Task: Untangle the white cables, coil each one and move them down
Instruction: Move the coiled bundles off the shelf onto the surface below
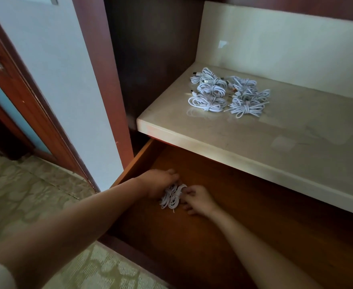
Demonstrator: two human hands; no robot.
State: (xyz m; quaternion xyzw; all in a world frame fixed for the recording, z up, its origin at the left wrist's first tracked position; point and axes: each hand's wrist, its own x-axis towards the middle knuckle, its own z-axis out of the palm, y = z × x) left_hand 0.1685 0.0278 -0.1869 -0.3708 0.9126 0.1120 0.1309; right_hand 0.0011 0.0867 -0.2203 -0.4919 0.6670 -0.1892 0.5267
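Note:
Several coiled white cables (228, 92) lie bunched together on the pale stone countertop (265, 134). Below it an open wooden drawer (244, 215) is pulled out. Inside the drawer, near its left end, lies a coiled white cable bundle (171, 198). My left hand (159, 184) grips the bundle's upper left side with curled fingers. My right hand (198, 200) holds the bundle's right side, fingers bent around its edge. Both forearms reach down into the drawer.
A dark wood cabinet side (117, 80) and a white wall (52, 65) stand to the left, with a red-framed door (15, 90) beyond. Patterned floor tiles (25, 195) lie below. The drawer's front edge (134, 251) crosses under my left forearm.

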